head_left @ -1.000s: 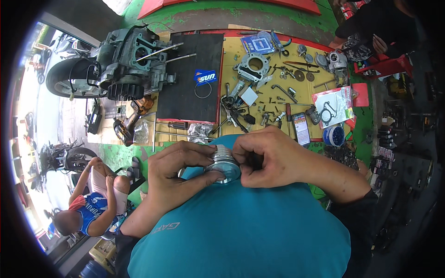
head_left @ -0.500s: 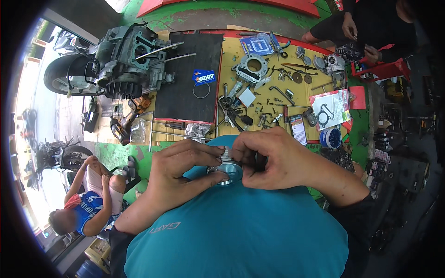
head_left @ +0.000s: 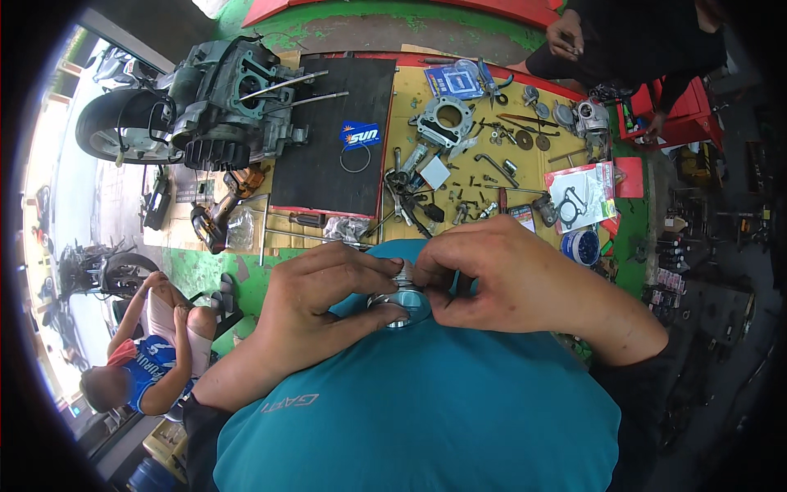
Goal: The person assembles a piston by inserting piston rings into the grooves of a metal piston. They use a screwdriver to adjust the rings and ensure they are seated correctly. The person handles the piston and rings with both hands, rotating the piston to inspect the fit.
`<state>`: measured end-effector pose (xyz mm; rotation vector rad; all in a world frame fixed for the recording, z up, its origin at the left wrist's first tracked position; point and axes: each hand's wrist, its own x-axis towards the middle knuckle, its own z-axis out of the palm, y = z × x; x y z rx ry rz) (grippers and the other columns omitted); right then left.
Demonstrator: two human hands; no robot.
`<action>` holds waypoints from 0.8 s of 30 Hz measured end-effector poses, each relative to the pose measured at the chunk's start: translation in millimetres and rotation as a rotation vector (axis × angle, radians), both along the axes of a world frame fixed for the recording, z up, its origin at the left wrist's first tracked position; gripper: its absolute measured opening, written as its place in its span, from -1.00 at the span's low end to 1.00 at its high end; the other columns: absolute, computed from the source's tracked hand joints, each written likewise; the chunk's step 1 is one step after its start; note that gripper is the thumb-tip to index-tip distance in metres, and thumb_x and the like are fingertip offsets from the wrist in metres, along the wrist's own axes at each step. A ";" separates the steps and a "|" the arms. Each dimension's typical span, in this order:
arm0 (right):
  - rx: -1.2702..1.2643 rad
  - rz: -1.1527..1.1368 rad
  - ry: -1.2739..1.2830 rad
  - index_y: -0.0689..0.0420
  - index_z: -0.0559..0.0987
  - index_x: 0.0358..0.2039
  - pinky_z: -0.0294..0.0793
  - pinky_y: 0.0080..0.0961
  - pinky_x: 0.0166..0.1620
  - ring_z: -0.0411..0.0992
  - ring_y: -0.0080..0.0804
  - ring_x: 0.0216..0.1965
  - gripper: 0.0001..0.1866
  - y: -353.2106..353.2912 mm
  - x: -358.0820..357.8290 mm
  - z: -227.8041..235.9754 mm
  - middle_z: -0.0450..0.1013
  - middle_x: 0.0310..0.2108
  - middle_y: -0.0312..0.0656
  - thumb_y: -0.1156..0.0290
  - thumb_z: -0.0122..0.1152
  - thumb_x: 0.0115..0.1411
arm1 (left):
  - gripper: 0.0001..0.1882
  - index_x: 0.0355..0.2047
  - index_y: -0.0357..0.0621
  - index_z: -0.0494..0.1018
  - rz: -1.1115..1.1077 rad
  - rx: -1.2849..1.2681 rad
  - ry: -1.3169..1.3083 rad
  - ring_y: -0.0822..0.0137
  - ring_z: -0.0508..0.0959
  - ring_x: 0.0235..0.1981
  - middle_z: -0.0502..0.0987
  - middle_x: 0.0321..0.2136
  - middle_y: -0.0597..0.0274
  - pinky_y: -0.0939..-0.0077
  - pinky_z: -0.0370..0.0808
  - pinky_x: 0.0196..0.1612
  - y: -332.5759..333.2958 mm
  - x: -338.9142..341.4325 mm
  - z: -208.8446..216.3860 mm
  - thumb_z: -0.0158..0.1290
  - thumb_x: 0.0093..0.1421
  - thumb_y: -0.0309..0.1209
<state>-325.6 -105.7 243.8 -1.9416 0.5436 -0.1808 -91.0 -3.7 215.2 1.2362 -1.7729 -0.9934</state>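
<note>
Close in front of my teal shirt, a small silver piston [head_left: 403, 295] with grooves round it sits between my two hands. My left hand [head_left: 328, 291] is closed on its left side, fingertips on the upper edge and thumb on the lower one. From the right, my right hand [head_left: 479, 279] pinches at the piston's grooved edge with thumb and bent fingers. Whether a thin ring is between those fingertips is hidden. Past my hands on the bench, a thin metal ring [head_left: 355, 170] lies by a blue packet [head_left: 359, 135] on a black mat [head_left: 324, 180].
An engine [head_left: 234, 107] with a wheel fills the bench's left. Across the yellow bench top lie a cylinder block [head_left: 443, 121], bolts, tools and a gasket packet [head_left: 578, 197]. A cordless driver [head_left: 217, 213] lies front left. One person sits left; another is at the far right.
My hands stay on the piston, with only slight finger shifts. The view has shifted a little. At the far right, the other person's hands have moved apart, one reaching down by the red cabinet.
</note>
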 end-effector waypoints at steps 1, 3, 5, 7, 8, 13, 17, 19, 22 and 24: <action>-0.019 0.029 0.022 0.27 0.60 -0.31 0.60 -0.39 -0.29 0.62 -0.30 -0.40 -0.83 -1.7 0.5 3.3 0.58 -0.43 -0.14 0.57 0.35 0.04 | -0.71 -0.36 -0.21 0.67 -0.011 -0.004 -0.007 0.19 0.74 -0.18 0.71 -0.23 0.01 0.38 0.69 -0.16 -0.9 0.3 1.2 0.52 -0.11 -0.52; -0.010 0.070 0.058 0.27 0.60 -0.32 0.60 -0.38 -0.30 0.62 -0.29 -0.41 -0.83 -5.4 2.2 9.5 0.58 -0.45 -0.12 0.56 0.35 0.04 | -0.72 -0.36 -0.21 0.67 -0.026 -0.019 -0.007 0.19 0.73 -0.20 0.71 -0.23 0.01 0.38 0.68 -0.17 -1.4 0.0 2.1 0.51 -0.10 -0.53; 0.043 0.087 0.090 0.28 0.60 -0.33 0.60 -0.39 -0.31 0.62 -0.27 -0.43 -0.83 -7.6 3.9 14.7 0.58 -0.47 -0.10 0.55 0.35 0.04 | -0.73 -0.36 -0.21 0.68 -0.042 -0.027 -0.012 0.19 0.73 -0.22 0.71 -0.23 0.01 0.37 0.67 -0.19 -2.6 -0.5 4.5 0.50 -0.09 -0.53; 0.086 0.096 0.107 0.28 0.59 -0.34 0.60 -0.39 -0.31 0.62 -0.28 -0.44 -0.83 -9.7 5.4 13.3 0.57 -0.49 -0.11 0.56 0.36 0.02 | -0.73 -0.36 -0.22 0.68 -0.060 -0.028 -0.021 0.18 0.72 -0.24 0.71 -0.24 0.01 0.36 0.67 -0.21 -5.0 -1.4 8.2 0.50 -0.09 -0.54; 0.105 0.101 0.117 0.28 0.59 -0.34 0.60 -0.40 -0.32 0.61 -0.29 -0.45 -0.82 -10.5 6.0 12.6 0.56 -0.50 -0.11 0.56 0.37 0.02 | -0.74 -0.37 -0.22 0.67 -0.064 -0.035 -0.017 0.18 0.72 -0.25 0.71 -0.24 0.01 0.36 0.66 -0.22 -5.7 -1.7 8.3 0.50 -0.09 -0.54; 0.105 0.090 0.071 0.26 0.57 -0.37 0.59 -0.43 -0.33 0.60 -0.36 -0.46 -0.81 -6.5 4.4 4.5 0.56 -0.49 -0.17 0.56 0.40 -0.01 | -0.74 -0.44 -0.23 0.63 -0.061 -0.043 0.012 0.18 0.71 -0.27 0.72 -0.26 0.03 0.35 0.66 -0.25 -3.9 -1.0 5.0 0.51 -0.10 -0.51; 0.135 0.056 0.053 0.25 0.56 -0.38 0.57 -0.45 -0.33 0.58 -0.42 -0.45 -0.81 -3.1 2.2 -0.3 0.55 -0.49 -0.21 0.57 0.41 -0.02 | -0.74 -0.47 -0.23 0.61 -0.057 -0.024 0.007 0.17 0.72 -0.25 0.72 -0.26 0.03 0.34 0.66 -0.24 -3.7 -1.3 5.2 0.52 -0.09 -0.50; 0.154 0.030 0.051 0.24 0.56 -0.38 0.57 -0.46 -0.33 0.58 -0.44 -0.45 -0.81 -1.1 0.8 -3.0 0.56 -0.49 -0.21 0.57 0.41 -0.02 | -0.73 -0.47 -0.23 0.61 -0.051 -0.022 0.005 0.17 0.72 -0.23 0.72 -0.26 0.03 0.33 0.66 -0.23 -3.9 -1.8 5.0 0.52 -0.10 -0.50; 0.183 0.008 0.051 0.24 0.57 -0.38 0.57 -0.47 -0.33 0.59 -0.46 -0.45 -0.81 -1.9 2.2 -4.2 0.56 -0.49 -0.22 0.57 0.41 -0.02 | -0.74 -0.43 -0.23 0.63 -0.038 -0.002 -0.016 0.15 0.73 -0.22 0.71 -0.28 0.03 0.33 0.67 -0.22 -4.3 -1.1 7.7 0.51 -0.09 -0.52; 0.192 0.006 0.037 0.25 0.58 -0.37 0.57 -0.48 -0.33 0.59 -0.45 -0.44 -0.81 -4.2 4.9 -4.7 0.56 -0.49 -0.21 0.58 0.41 -0.02 | -0.78 -0.38 -0.24 0.65 -0.030 0.006 -0.048 0.13 0.72 -0.24 0.71 -0.28 0.03 0.33 0.66 -0.23 -7.5 -2.2 15.9 0.46 -0.05 -0.55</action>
